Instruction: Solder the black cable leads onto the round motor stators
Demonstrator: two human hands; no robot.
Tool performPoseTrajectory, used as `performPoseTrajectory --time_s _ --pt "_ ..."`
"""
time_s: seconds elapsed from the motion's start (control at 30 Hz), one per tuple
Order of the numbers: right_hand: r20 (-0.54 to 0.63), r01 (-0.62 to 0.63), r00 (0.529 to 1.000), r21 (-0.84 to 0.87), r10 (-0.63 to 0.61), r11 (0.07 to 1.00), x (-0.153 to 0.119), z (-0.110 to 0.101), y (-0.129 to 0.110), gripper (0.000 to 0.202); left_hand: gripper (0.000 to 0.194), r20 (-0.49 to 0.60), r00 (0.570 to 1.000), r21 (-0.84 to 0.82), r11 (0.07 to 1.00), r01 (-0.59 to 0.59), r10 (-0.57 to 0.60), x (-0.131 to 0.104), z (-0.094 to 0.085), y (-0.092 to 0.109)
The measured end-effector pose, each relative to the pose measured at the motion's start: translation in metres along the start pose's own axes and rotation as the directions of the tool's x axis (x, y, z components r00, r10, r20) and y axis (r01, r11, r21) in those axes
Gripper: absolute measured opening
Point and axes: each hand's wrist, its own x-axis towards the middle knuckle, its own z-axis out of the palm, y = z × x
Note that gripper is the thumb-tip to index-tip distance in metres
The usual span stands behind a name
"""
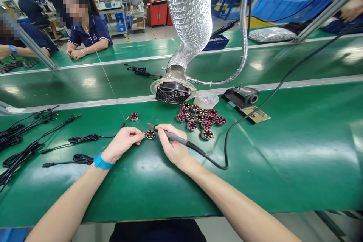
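My right hand [173, 145] is closed round a grey soldering iron [177, 138], its tip pointing left above a small round motor part [150, 134] on the green table. Beside that part, my left hand [129, 138] is pinched at its left edge, on something too small to make out. A second round part [134, 117] lies just behind, near a black cable end. A thin strand of wire [109, 81] hangs down from above to the left hand's area. Several red and copper round parts [200, 118] are grouped to the right.
A fume extractor fan [172, 92] hangs behind the parts, by a tape roll [206, 99] and an iron stand [246, 102]. Black cables [22, 151] lie left. The iron's cord [227, 151] loops right. A person [89, 34] sits across the table.
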Motion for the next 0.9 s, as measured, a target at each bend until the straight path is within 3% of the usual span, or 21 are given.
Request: performPoseTrajectory --time_s 0.2,0.4,0.6,0.9 --pt "0.092 -0.017 0.995 -0.073 0.024 0.997 -0.001 0.009 0.012 0.028 0.033 -0.014 1.0 -0.011 1.0 -0.015 0.015 -0.001 0.002 0.004" --pt "0.257 0.024 0.966 -0.024 -0.017 0.999 -0.003 0.015 0.026 0.07 0.034 -0.006 1.0 -0.013 1.0 -0.02 0.02 0.001 0.002 0.004" --pt "0.344 0.049 0.936 0.072 -0.071 0.996 -0.002 0.014 0.032 0.068 0.038 -0.026 1.0 0.0 1.0 -0.017 0.017 0.002 0.002 0.003" --pt "0.293 0.114 0.948 0.037 -0.12 0.993 0.002 0.011 0.033 0.063 0.039 -0.058 0.992 0.136 0.985 -0.103 0.111 0.0 -0.004 0.005"
